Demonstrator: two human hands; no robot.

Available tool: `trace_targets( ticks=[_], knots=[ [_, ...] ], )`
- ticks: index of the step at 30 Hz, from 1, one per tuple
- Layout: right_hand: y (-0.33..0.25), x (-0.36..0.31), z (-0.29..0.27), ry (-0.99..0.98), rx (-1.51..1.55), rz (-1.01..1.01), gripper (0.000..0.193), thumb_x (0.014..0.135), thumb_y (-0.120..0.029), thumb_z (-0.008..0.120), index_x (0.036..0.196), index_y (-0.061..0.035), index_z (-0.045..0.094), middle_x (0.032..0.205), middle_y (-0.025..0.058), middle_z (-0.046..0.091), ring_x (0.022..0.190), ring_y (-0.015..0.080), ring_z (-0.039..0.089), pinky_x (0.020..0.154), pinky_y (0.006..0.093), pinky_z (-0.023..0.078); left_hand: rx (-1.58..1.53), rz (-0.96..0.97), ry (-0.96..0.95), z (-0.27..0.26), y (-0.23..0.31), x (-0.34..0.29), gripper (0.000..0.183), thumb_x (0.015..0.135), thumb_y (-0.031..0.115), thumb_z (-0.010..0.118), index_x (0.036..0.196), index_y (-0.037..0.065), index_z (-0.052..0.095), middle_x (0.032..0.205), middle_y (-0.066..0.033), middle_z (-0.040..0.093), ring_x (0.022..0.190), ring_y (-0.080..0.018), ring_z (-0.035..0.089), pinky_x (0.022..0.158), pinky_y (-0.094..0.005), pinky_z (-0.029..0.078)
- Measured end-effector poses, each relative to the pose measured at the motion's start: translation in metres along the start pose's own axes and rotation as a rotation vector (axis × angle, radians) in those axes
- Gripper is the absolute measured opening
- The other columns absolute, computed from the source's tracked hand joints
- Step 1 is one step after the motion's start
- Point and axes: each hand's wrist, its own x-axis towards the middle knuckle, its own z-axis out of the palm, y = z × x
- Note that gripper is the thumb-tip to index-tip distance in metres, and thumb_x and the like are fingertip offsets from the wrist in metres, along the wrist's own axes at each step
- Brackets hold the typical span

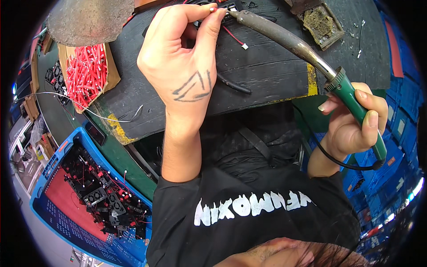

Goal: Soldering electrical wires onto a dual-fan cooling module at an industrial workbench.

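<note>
My left hand (180, 62) is raised over the far part of the dark work board, thumb and forefinger pinching a small red piece (213, 9) with a pale tip. In my right hand (358, 118) is a soldering iron (284, 40), gripped by its green handle. Its tip points left and meets the work right beside my left fingertips; whether it touches the red piece I cannot tell. Behind the fingers a black part (233, 6) is partly hidden. From there a thin red wire runs toward me to a white connector (244, 46).
A cardboard box (114, 73) of short red pieces stands left on the board (262, 80). A blue crate (58, 151) at lower left holds several black fans with red wires. A sponge (318, 22) sits in a tray at far right. The iron's black cable (327, 153) loops below my right hand.
</note>
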Motion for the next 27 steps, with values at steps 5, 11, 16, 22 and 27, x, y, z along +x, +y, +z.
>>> trace_targets(
  ticks=[5, 11, 16, 22, 27],
  knots=[
    [0.002, -0.001, 0.0, 0.013, 0.023, 0.0, 0.038, 0.095, -0.028, 0.039, 0.105, 0.005, 0.055, 0.082, 0.0263, 0.063, 0.053, 0.0235, 0.061, 0.053, 0.0312, 0.054, 0.001, -0.001, -0.003, -0.001, 0.001, 0.0, 0.01, 0.083, 0.002, 0.075, 0.09, -0.002, 0.069, 0.084, -0.0034, 0.07, 0.075, -0.0051, 0.061, 0.071, -0.0179, 0.048],
    [0.003, -0.004, -0.004, 0.081, 0.077, 0.028, 0.039, 0.094, -0.03, 0.039, 0.106, 0.0034, 0.055, 0.083, 0.0273, 0.062, 0.051, 0.0238, 0.059, 0.052, 0.0323, 0.053, 0.033, -0.011, -0.005, -0.003, 0.003, 0.001, 0.01, 0.083, 0.002, 0.075, 0.09, -0.002, 0.069, 0.083, -0.0017, 0.069, 0.072, -0.0034, 0.058, 0.067, -0.0164, 0.046],
    [0.012, -0.007, -0.034, 0.123, 0.209, 0.049, 0.041, 0.094, -0.034, 0.039, 0.109, -0.0003, 0.058, 0.089, 0.0275, 0.064, 0.05, 0.0255, 0.058, 0.05, 0.0336, 0.05, 0.078, 0.036, -0.017, -0.005, -0.005, 0.001, 0.01, 0.083, 0.001, 0.075, 0.09, -0.001, 0.069, 0.083, -0.0009, 0.068, 0.068, -0.0023, 0.054, 0.062, -0.0151, 0.042],
    [0.012, -0.016, -0.102, 0.444, 0.367, 0.17, 0.041, 0.09, -0.037, 0.047, 0.102, -0.0042, 0.068, 0.087, 0.0238, 0.067, 0.053, 0.0208, 0.051, 0.045, 0.0261, 0.039, 0.077, 0.039, -0.045, -0.005, -0.004, 0.001, 0.011, 0.083, 0.001, 0.074, 0.093, -0.001, 0.069, 0.086, -0.0009, 0.067, 0.071, -0.0027, 0.055, 0.061, -0.0152, 0.042],
    [0.013, -0.012, -0.139, 0.395, 0.578, 0.172, 0.038, 0.086, -0.028, 0.053, 0.1, 0.0046, 0.066, 0.084, 0.0166, 0.06, 0.058, 0.0154, 0.045, 0.049, 0.0248, 0.035, 0.037, -0.035, -0.086, -0.008, 0.001, 0.003, 0.013, 0.084, 0.0, 0.073, 0.096, -0.001, 0.068, 0.088, -0.0025, 0.068, 0.074, -0.0044, 0.058, 0.065, -0.0163, 0.045]
  ],
)
